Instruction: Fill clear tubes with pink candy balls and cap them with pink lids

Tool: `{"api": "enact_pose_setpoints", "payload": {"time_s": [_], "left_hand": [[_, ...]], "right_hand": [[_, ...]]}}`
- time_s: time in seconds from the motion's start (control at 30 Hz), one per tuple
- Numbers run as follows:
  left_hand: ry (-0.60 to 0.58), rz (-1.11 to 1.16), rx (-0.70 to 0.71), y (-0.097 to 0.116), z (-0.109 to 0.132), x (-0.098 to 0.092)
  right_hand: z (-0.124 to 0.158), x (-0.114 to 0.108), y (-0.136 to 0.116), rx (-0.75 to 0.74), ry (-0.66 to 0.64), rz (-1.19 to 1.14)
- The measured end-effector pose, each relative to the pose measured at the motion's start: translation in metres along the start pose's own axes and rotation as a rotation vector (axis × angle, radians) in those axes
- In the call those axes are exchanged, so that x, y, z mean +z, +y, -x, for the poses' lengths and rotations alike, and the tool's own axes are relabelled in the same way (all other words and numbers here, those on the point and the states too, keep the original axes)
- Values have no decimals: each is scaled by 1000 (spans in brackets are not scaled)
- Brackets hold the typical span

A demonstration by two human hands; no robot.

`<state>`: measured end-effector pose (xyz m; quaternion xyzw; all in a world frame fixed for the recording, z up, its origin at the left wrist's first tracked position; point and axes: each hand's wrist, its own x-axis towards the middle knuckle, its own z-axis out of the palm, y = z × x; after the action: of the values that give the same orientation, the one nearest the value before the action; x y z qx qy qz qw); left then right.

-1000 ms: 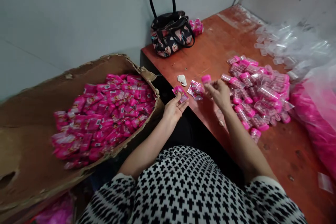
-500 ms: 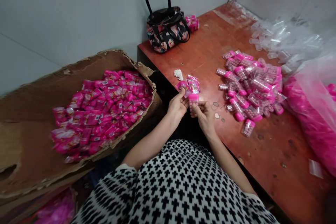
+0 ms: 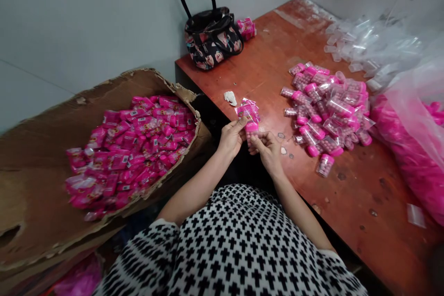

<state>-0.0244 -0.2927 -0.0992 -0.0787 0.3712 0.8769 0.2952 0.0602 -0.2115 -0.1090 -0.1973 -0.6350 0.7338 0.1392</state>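
Above the table's front edge, my right hand (image 3: 268,150) grips a small clear bottle (image 3: 251,135) of pink balls with a pink cap. My left hand (image 3: 232,138) is closed, thumb and fingers pinching a thin printed pink plastic sleeve (image 3: 247,112) at the bottle's capped end. Whether the sleeve lies around the cap or only against it, I cannot tell. Just beyond the hands lie more flat printed sleeves (image 3: 255,105), partly hidden. To the right is a heap of similar filled bottles (image 3: 326,106) with pink caps.
A torn cardboard box (image 3: 31,185) of pink wrapped bottles (image 3: 132,148) stands at left. On the red-brown table (image 3: 347,203) are a floral handbag (image 3: 213,41), a white scrap (image 3: 230,98), clear empty tubes (image 3: 367,46) and a bag of pink pieces (image 3: 405,143).
My left hand has brought the sleeve right to the bottle's cap, and its fingers have closed in. The right hand still holds the bottle. The whole view has shifted slightly.
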Motion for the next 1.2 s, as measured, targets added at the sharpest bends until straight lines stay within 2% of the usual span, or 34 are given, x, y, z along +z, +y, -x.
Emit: {"api": "enact_pose_setpoints", "payload": {"time_s": [0.1,0.17,0.3,0.47,0.63,0.7,0.8,0.9,1.03,1.2], "left_hand": [[-101,-91,16,2,0,-2],[-127,-117,1,2,-1,-3],[-99,-141,-65,2,-1,-5],[-137,-245,-82,6,-2,-9],[-116,-305,-29,7,-1,-6],[-115,-273,-26,8,0,-6],[-183,-269,-69,11,2,-7],[-231,-302,-99,13,4,-9],[-193,-318,-72,7,10,-7],[-141,-295,-45,3,14,-2]], "right_hand": [[-1,0,4,-63,35,19],[-1,0,6,-105,69,46],[-1,-1,6,-86,46,15],[-2,-4,2,3,-3,-60],[0,-3,4,-131,64,64],[-1,-3,5,-98,19,13],[-2,-4,6,1,-44,-122],[0,-2,6,-3,5,-126],[1,1,3,-108,104,-47],[-3,-1,1,-24,40,-111]]}}
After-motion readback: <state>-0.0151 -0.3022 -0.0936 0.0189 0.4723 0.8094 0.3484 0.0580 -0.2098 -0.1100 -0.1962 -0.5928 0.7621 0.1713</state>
